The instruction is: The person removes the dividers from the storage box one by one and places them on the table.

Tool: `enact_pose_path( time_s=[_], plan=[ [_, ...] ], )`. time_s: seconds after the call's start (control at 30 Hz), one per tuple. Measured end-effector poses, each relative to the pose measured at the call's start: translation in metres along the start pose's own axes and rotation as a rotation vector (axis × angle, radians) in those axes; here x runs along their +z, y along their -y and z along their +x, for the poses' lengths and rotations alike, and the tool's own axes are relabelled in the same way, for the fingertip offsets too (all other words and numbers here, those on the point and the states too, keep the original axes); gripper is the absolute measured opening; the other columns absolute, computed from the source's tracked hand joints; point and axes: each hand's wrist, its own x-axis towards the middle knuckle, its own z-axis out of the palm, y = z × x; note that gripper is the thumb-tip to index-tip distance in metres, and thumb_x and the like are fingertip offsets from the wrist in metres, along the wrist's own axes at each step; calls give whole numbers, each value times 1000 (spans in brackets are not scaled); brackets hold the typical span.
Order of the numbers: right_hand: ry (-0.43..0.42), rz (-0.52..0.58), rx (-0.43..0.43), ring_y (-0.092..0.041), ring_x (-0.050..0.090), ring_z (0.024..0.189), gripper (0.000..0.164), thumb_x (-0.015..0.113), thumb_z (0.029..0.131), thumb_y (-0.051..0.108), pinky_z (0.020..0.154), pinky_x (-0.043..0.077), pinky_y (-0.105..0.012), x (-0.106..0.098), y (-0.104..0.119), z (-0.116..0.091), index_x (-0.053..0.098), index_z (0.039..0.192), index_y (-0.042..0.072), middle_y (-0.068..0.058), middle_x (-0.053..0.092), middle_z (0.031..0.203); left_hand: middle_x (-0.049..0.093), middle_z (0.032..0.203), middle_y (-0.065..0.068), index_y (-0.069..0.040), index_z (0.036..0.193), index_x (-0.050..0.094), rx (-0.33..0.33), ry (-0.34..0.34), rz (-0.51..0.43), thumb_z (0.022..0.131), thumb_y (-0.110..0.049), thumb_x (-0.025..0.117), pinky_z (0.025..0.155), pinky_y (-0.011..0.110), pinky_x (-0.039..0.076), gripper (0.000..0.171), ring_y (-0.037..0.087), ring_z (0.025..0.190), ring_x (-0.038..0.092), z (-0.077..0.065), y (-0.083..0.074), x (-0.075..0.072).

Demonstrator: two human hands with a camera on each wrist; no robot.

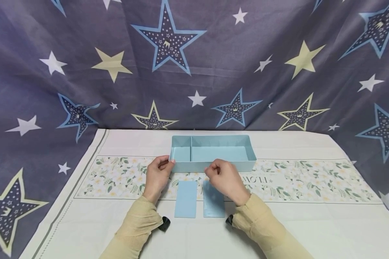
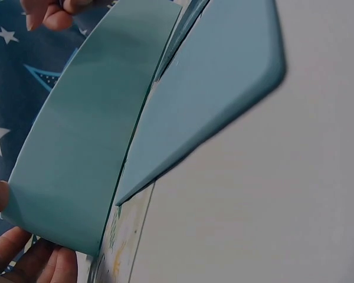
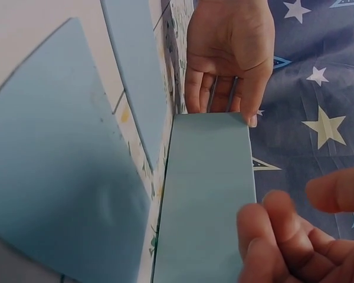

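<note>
A light blue two-compartment box sits at the middle of the table, with a thin divider left of its centre. My left hand grips the box's near left corner, thumb at the front and fingers round the side, as the left wrist view confirms. Close to the front wall hovers my right hand, fingers loosely curled; its thumb stands apart and nothing shows between them. On the near side of the box lie two flat blue rectangular pieces, one left and one right, the latter partly under my right hand.
A white tablecloth with a floral printed band covers the table. Behind and around it hangs a dark curtain with stars. A small black item sits at each wrist.
</note>
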Motion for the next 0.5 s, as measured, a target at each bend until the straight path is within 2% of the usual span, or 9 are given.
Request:
enact_pose_path(
  time_s=[0.03,0.27,0.4,0.5],
  plan=[
    [-10,-5,-7,-16,46,45,20,56,86,28,41,39,-31,1,0,1,56,68,20,1,53,54,60,97,1,-15,107,58,5,-1,0,81,-48,61,65,25,53,42,8,83,56,0,0,0],
    [-41,-6,-46,-13,47,48,16,56,85,29,47,43,-31,5,1,7,57,71,22,4,54,55,58,101,15,-3,112,55,-18,44,-54,84,-38,61,69,33,53,45,21,89,56,-12,-31,-9],
    [-33,4,-78,-12,47,48,16,57,85,28,46,42,-31,7,2,10,56,71,21,5,54,55,59,100,10,-7,111,56,-14,29,-31,84,-43,60,69,31,53,45,16,87,56,-7,-20,-6],
    [-25,9,-93,-11,47,47,16,57,86,27,46,42,-31,9,4,12,56,71,22,5,54,55,59,98,3,-14,109,57,-7,13,-20,81,-48,61,68,29,53,44,10,85,56,-1,-4,-2]
  ],
)
